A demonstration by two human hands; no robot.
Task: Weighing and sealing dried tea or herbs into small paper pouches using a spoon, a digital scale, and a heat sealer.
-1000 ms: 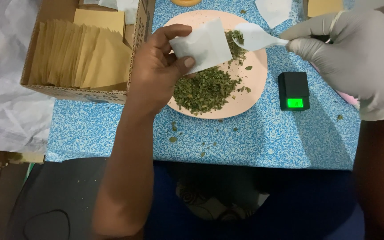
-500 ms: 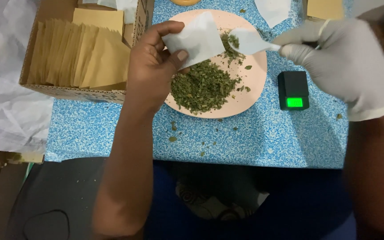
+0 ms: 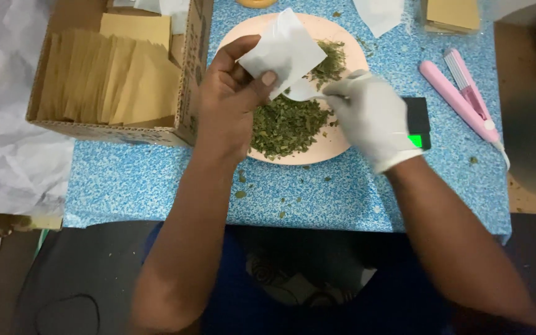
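A pale pink plate (image 3: 333, 141) on the blue speckled table holds a heap of dried green leaves (image 3: 286, 124). My left hand (image 3: 227, 102), bare, pinches a small white paper bag (image 3: 283, 49) above the plate's left half. In a white glove, my right hand (image 3: 373, 118) grips a white spoon (image 3: 302, 92) whose bowl sits low over the leaves, just under the bag. The glove hides most of the spoon's handle.
A cardboard box (image 3: 181, 133) of brown paper envelopes (image 3: 110, 84) stands at the left. A small black scale (image 3: 418, 121) with a green display lies right of the plate, partly under my wrist. A pink handheld sealer (image 3: 463, 99) lies further right. Leaf crumbs dot the table (image 3: 156, 186).
My gloved right hand has swung left and down from the plate's right side, bringing the spoon onto the leaf heap. The left hand still holds the bag in nearly the same place.
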